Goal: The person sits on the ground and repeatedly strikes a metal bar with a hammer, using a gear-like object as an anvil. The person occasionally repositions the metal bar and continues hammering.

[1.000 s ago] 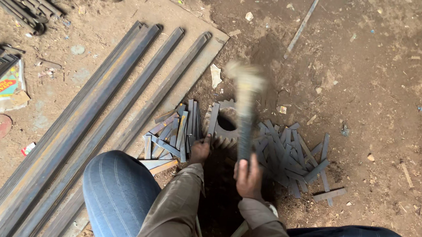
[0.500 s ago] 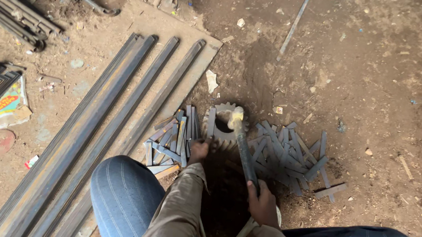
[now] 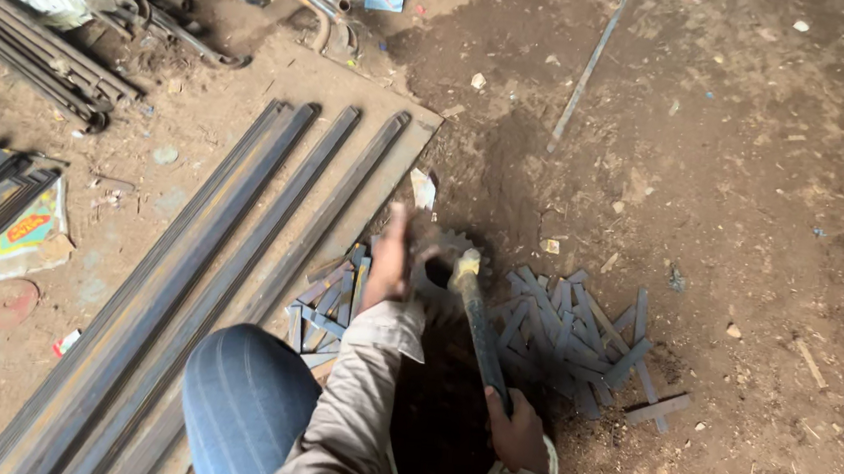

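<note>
Bottom center of the frame, right hand (image 3: 517, 437) grips the hammer (image 3: 476, 317) handle, head on the gear (image 3: 440, 269); left hand (image 3: 387, 259) steadies it, grip unclear. Keep fingers clear of the strike.

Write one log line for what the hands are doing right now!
left hand: at gear | right hand: grips hammer, head on gear | strips: piled both sides | ground: dirt
</note>
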